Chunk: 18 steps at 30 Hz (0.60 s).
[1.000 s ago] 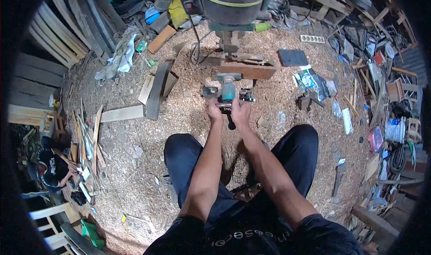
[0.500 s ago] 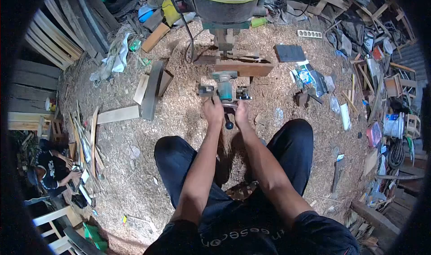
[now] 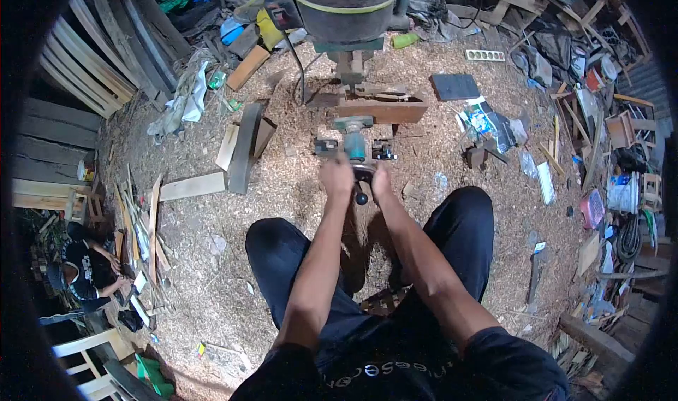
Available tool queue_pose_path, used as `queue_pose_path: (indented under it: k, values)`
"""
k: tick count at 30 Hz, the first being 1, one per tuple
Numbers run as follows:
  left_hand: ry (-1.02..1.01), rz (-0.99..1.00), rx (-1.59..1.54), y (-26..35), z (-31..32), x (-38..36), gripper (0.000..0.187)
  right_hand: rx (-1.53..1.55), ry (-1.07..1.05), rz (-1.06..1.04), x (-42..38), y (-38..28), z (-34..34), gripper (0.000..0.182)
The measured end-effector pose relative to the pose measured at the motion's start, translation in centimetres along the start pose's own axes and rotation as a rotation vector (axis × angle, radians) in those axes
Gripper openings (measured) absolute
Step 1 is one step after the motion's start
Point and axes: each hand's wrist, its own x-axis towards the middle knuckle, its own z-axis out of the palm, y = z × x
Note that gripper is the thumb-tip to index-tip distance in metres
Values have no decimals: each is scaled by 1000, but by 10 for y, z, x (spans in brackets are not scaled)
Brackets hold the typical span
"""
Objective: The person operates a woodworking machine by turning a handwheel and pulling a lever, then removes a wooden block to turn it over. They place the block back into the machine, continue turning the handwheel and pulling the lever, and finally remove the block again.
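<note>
In the head view, my left hand (image 3: 337, 177) is closed on the left side of a metal handwheel (image 3: 364, 169), its fingers a little blurred. Around the wheel's right side curls my right hand (image 3: 381, 180), also closed. A black ball knob (image 3: 361, 199) hangs off the wheel towards me. Beyond it, the wheel joins a green machine vise (image 3: 354, 145). Past the vise lies a reddish-brown wooden block (image 3: 395, 111), with wood pieces on top. Above the block stands the machine's head (image 3: 351, 65), under a large dark motor housing (image 3: 342, 16).
Wood shavings cover the ground. Dark and pale boards (image 3: 246, 146) lie to the left, and a black slab (image 3: 455, 86) to the right. A co-worker (image 3: 85, 267) sits at far left among wood strips. My knees (image 3: 462, 224) flank the machine's base.
My hands stay on the handwheel, with the left one now blurred by motion. The view has shifted slightly. The co-worker's hands have moved a little.
</note>
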Motion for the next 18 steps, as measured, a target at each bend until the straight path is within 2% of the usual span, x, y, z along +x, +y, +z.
queue_pose_path:
  k: [1,2,4,5,6,7,8,9,10,11,13,14,15,16,18]
  values:
    - [81,182,58,10,-1,-8,49,229,-22,193,10,23,-12,32]
    - [28,178,68,28,-14,-17,44,214,5,170,3,19,-7,36]
    - [164,210,-234,2,-4,-5,40,-48,-18,182,5,21,-25,41]
    - [148,6,-628,-13,3,7,40,-408,17,85,-14,-25,-11,42]
    - [125,-203,-1023,-32,12,22,40,-456,102,-3,-25,-56,10,42]
    - [-105,-310,-1249,-65,30,45,46,-506,187,-92,-34,-78,34,42]
    - [-155,-298,-1242,-54,25,37,51,-558,270,-178,-38,-85,47,43]
    - [-204,-290,-1233,-33,14,21,55,-598,236,-255,-27,-66,45,40]
    - [-253,-282,-1221,-25,11,12,60,-556,230,-299,-25,-58,43,40]
    - [-231,-243,-1094,-43,24,23,69,-511,225,-342,-24,-51,41,41]
    - [-294,-159,-1036,-27,10,18,74,-405,205,-404,-31,-52,34,40]
    - [-325,-110,-1007,-12,0,15,76,-670,240,-322,-35,-54,19,40]
    - [-295,-65,-963,30,-32,-12,80,-936,275,-227,-37,-42,-10,41]
    - [-354,64,-1057,54,-50,-28,82,-1196,309,-134,-32,-32,-23,41]
    - [-417,212,-1194,30,-38,-4,77,-913,406,-143,-28,-20,-29,42]
